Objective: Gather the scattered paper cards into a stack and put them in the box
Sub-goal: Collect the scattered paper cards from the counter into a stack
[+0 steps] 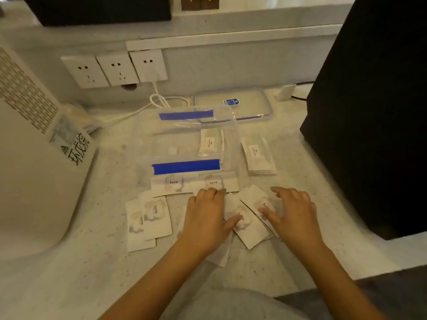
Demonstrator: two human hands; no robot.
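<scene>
Left hand [205, 218] flat, palm down, fingers spread and pressed onto a cluster of overlapping cards; nothing gripped, thumb reaching right onto a "love." card [250, 229]. Right hand [292, 213] likewise unclenched, fingers splayed, resting on or just above a tilted card [258, 199] beside the left hand; actual contact hard to judge. Partly hidden under the left wrist, another card [219, 255] poking out toward the near edge.

Left of the hands, two overlapping cards [147, 218] lying upright-oriented on the pale speckled tabletop [92, 273], apart from the central cluster. Just beyond the fingertips, two cards side by side [184, 184] set crosswise, touching the near wall of the box.

Clear plastic box [187, 144] with blue clips, open, directly beyond the hands; inside, toward its right side, a small stack of cards [211, 143]. Right of the box, on the tabletop, a neat separate stack [260, 155]. Behind the box, its clear lid [233, 105] lying flat with a blue label.

Farther out: white cable [159, 101] looped below three wall sockets [115, 69]; large white appliance [34, 158] with printed characters at left; black bulk [374, 112] at right.
</scene>
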